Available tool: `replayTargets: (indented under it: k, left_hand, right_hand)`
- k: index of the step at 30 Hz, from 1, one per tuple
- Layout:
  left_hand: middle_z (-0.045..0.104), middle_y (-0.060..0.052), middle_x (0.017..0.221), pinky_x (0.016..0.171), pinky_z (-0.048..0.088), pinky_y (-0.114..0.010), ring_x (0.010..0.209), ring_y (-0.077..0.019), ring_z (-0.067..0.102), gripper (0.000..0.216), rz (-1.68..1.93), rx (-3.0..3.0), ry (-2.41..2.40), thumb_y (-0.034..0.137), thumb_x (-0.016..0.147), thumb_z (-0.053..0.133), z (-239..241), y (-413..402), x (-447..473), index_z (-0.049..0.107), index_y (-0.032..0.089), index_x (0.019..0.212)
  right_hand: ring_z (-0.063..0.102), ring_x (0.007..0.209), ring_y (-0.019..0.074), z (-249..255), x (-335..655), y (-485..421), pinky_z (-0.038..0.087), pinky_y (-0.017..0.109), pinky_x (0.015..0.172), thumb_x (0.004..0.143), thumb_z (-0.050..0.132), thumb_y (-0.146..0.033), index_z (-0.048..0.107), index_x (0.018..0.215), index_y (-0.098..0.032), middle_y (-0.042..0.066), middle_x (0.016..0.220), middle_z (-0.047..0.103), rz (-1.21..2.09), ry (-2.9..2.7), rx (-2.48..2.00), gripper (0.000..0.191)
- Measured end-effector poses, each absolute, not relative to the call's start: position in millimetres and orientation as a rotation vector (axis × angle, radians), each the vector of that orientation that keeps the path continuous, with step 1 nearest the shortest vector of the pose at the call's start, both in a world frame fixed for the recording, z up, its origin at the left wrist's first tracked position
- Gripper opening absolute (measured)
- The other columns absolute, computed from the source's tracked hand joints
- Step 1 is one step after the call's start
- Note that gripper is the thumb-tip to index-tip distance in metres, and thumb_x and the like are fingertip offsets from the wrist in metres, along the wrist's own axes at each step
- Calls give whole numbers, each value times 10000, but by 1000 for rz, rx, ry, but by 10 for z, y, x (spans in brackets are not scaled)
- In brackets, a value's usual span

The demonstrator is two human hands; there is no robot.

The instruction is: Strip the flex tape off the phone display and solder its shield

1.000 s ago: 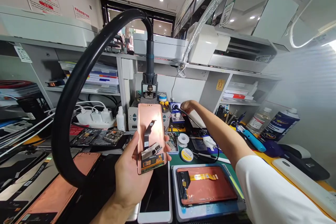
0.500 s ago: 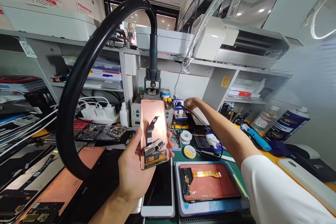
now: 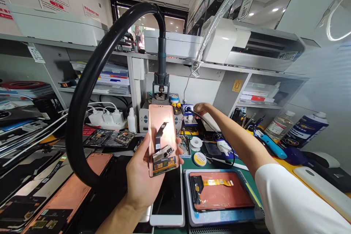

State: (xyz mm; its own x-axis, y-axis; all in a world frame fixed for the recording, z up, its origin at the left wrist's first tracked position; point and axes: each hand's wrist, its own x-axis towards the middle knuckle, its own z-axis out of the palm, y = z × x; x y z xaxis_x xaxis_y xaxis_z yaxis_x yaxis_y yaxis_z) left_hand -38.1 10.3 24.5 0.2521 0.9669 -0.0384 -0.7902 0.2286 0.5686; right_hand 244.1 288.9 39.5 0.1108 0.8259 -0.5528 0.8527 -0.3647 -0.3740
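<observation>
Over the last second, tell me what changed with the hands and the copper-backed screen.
Hardly anything. The left hand still holds the copper-backed screen upright, raised very slightly in view. The right hand stays stretched out to the black cable by the soldering station. The bench items kept their places.

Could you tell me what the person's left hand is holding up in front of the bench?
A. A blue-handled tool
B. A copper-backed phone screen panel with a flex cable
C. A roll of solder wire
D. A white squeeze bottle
B: the left hand grips a copper-backed screen panel upright by its lower edge, a dark flex cable running down its back, while the right hand reaches to the rear of the bench.
</observation>
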Motion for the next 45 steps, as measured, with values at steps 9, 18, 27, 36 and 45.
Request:
replayTargets:
  k: [9, 18, 27, 36, 45]
  left_hand:
    - [815, -149, 953, 669, 650, -453, 788, -334, 788, 341, 1279, 470, 482, 420, 1000, 500, 249, 113, -381, 748, 261, 1172]
    - [815, -153, 950, 644, 629, -431, 762, -334, 782, 448, 1258, 482, 512, 445, 994, 503, 199, 143, -373, 612, 282, 1397]
    - [815, -131, 923, 635, 638, -423, 784, -321, 781, 392, 1264, 539, 475, 469, 991, 492, 198, 140, -348, 748, 258, 1199]
    - [816, -169, 946, 620, 635, -403, 759, -318, 788, 397, 1285, 563, 542, 422, 1015, 405, 263, 110, -328, 719, 244, 1180]
    - [810, -157, 940, 618, 650, -424, 801, -329, 793, 408, 1316, 575, 563, 404, 1013, 413, 245, 156, -317, 710, 226, 1228]
  right_hand:
    - [691, 1104, 255, 402, 2376, 2781, 605, 465, 917, 1006, 678, -360, 630, 1330, -170, 114, 1324, 660, -1114, 1795, 2374, 378]
    - [696, 1092, 257, 546, 2335, 2278, 610, 457, 907, 1004, 682, -360, 638, 1317, -163, 109, 1308, 667, -1137, 2054, 2558, 373]
    - [703, 827, 164, 984, 2574, 1051, 614, 330, 720, 1023, 653, -384, 672, 1163, -143, 57, 1049, 714, -703, 2626, 2882, 280]
    - [523, 558, 108, 810, 2186, -318, 401, 250, 533, 1008, 612, -478, 698, 836, -168, -34, 628, 607, -477, 2900, 2241, 365]
    - [693, 1111, 248, 60, 2285, 257, 587, 477, 957, 1022, 654, -355, 656, 1294, -184, 102, 1300, 681, -251, 2600, 2118, 321]
